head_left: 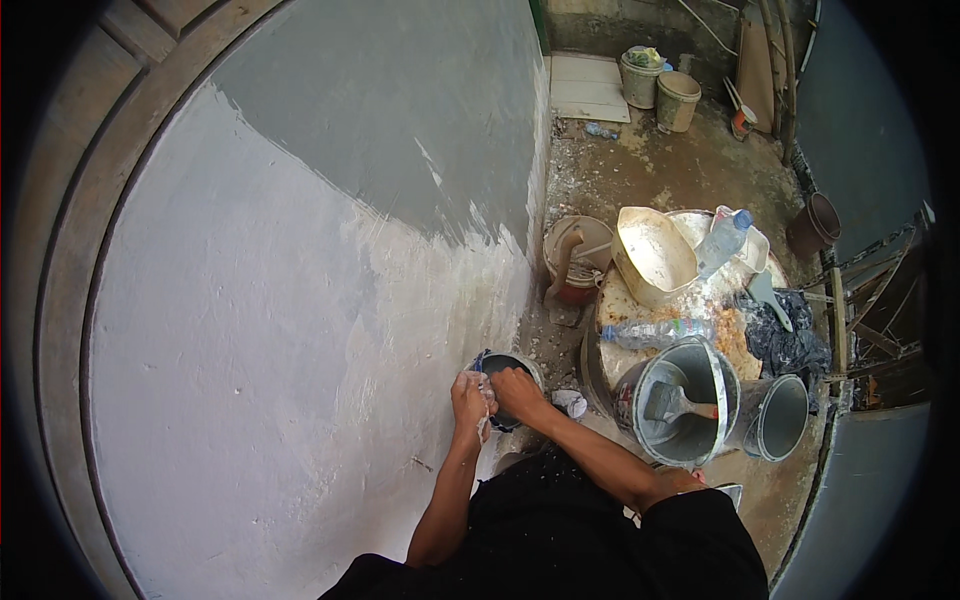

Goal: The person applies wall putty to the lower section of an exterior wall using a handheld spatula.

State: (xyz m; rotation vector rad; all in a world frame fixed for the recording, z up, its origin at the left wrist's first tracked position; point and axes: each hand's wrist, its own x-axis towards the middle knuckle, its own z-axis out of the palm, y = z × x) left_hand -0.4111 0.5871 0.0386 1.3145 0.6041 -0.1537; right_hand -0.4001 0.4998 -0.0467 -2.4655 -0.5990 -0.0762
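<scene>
Two bare hands work at the mouth of a small, dark-lined round bucket low beside a half-whitened wall.

The left hand, smeared whitish, is curled nearly closed at the bucket's wall-side edge; whether it grips the rim or something filmy I cannot tell. The right hand reaches over the opening, fingers bent and tips hidden, so its hold cannot be told either. An uneven pull on the rim could tip the bucket, and wet, slick fingers might lose their grip or drip outside it. The right forearm passes near a large grey bucket holding a broad paintbrush; a backward swing of the elbow could knock that over.
</scene>
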